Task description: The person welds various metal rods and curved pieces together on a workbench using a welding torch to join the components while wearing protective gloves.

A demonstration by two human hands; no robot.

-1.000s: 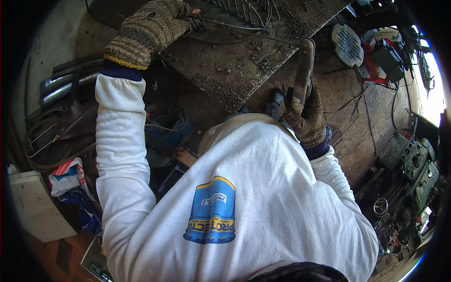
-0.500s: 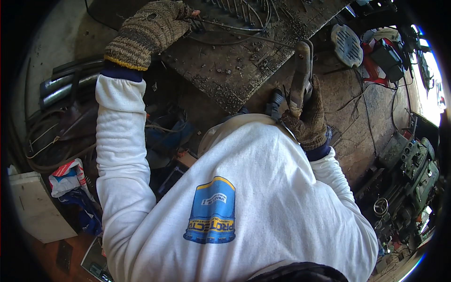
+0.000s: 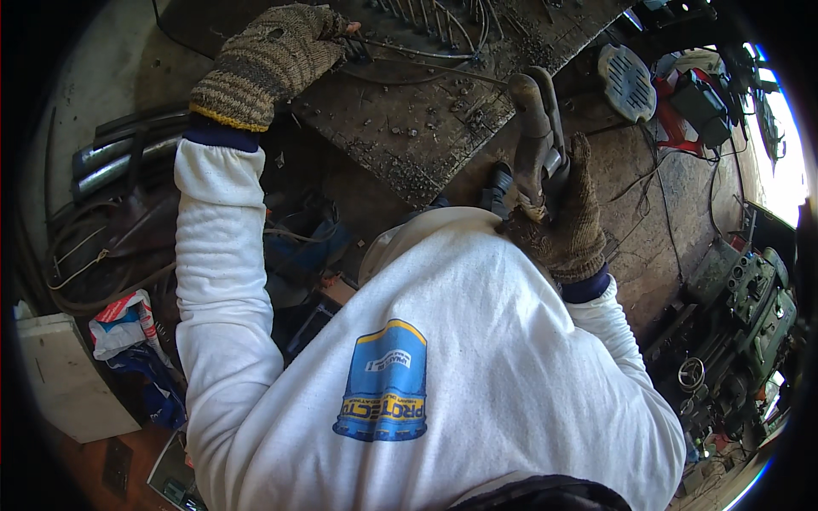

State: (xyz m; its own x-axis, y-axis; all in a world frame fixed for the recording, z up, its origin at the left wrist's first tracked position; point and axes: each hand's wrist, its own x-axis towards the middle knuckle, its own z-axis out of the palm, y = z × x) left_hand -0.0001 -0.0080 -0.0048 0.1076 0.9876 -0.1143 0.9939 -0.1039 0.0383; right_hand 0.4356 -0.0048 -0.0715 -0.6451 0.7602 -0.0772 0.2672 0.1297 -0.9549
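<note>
The table looks like metal, matt and rough, gritty up to its near corner. Beyond its left edge, the tubes are glossy, smooth metal. The left glove and right glove are coarse knitted cloth; the clamp-like tool seems worn, smooth metal; the shirt, matt cloth.

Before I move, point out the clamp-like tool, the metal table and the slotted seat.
Clamp-like tool (image 3: 534, 128): head view, on its upper body.
Metal table (image 3: 372, 143): head view, on its top surface.
Slotted seat (image 3: 627, 83): head view, middle of its top.
</note>
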